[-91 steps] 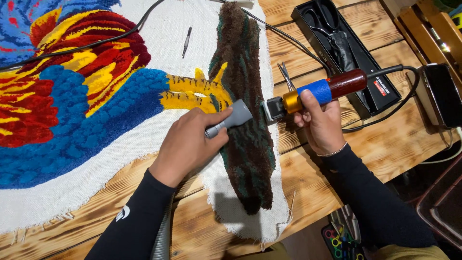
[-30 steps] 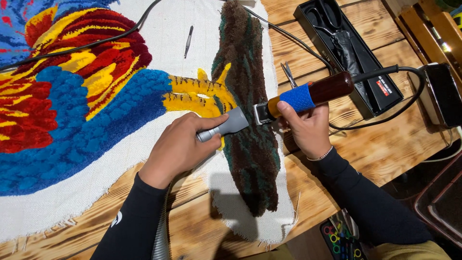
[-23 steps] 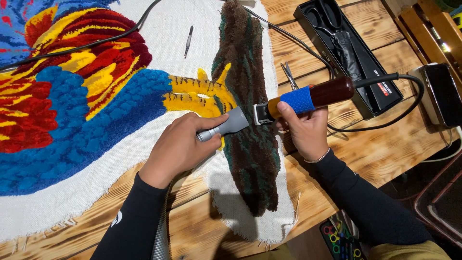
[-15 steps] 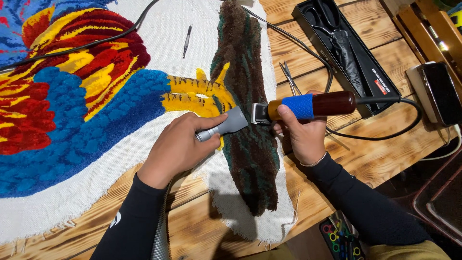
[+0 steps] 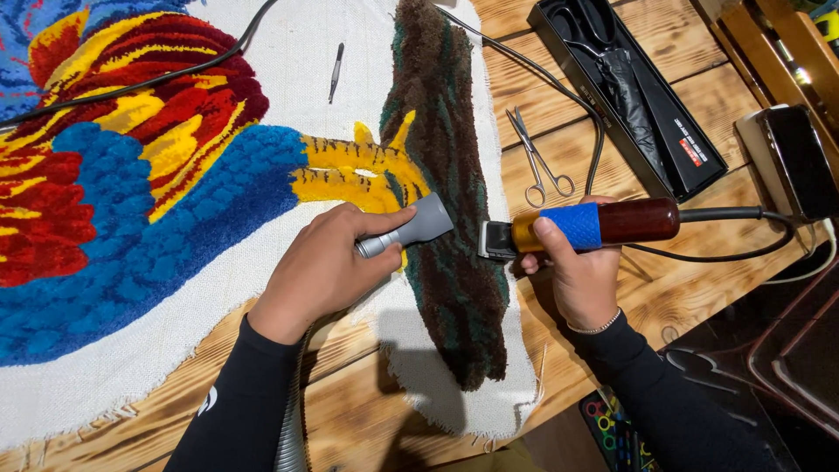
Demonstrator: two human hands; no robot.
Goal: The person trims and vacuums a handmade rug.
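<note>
Since the earlier frames, the electric clipper [image 5: 581, 229] has swung from a raised tilt to lie nearly level, its blade now down at the brown tufted strip [image 5: 450, 192]; the grey vacuum nozzle [image 5: 409, 229] has shifted only slightly. At 9 o'clock lies the tufted rug [image 5: 157, 201], a red, yellow and blue pile on white backing cloth, spread flat over the wooden desk [image 5: 699, 218]. Left hand [image 5: 323, 267] is closed around the nozzle's neck, its mouth aimed at the strip close to the blade, probably to draw off clippings. Right hand [image 5: 572, 271] is wrapped tight on the clipper's blue grip, thumb on top, blade head pointing toward 9 o'clock and meeting the pile beside the nozzle. Small scissors [image 5: 537, 162] rest on the desk at 12 o'clock of that hand, within reach. At 1 o'clock an open black case [image 5: 690, 153] holds large black-handled shears [image 5: 599, 39] in its moulded tray. A thin pen-like tool [image 5: 336, 72] lies on the backing cloth.
</note>
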